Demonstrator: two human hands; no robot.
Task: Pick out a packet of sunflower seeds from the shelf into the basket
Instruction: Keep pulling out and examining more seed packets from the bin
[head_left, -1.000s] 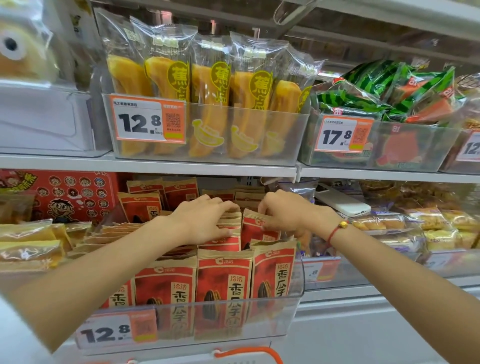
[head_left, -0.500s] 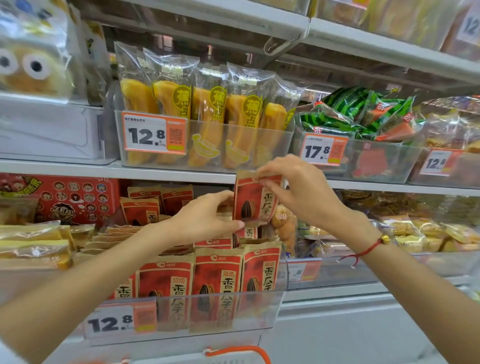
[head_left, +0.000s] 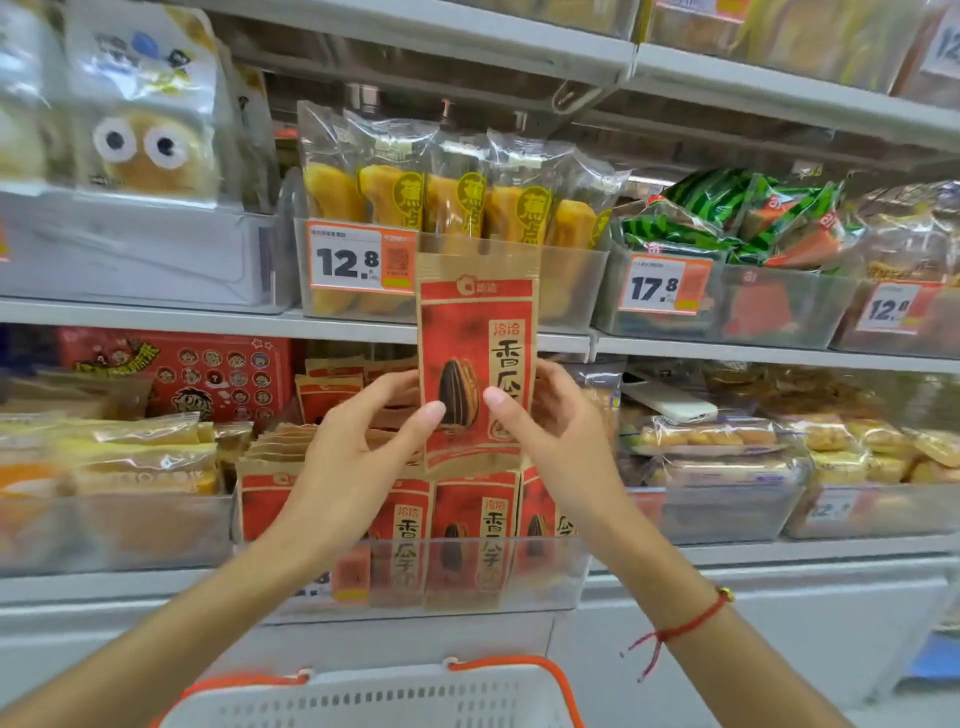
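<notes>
Both hands, left hand (head_left: 358, 447) and right hand (head_left: 550, 421), pinch the upright sunflower seed packet (head_left: 475, 358) by its lower edges in a thumb-and-finger grip, above the clear shelf bin (head_left: 550, 577) of matching packets and the white basket (head_left: 374, 699) below.

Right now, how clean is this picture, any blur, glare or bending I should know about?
Head view: the seed packet held by the left hand and right hand is fairly sharp, its print readable. Packs at the far edges smear. The shelf edge bows from the wide lens. Lighting is even, with mild sheen on the clear banana cake bags. The basket is cropped at the bottom.
</notes>
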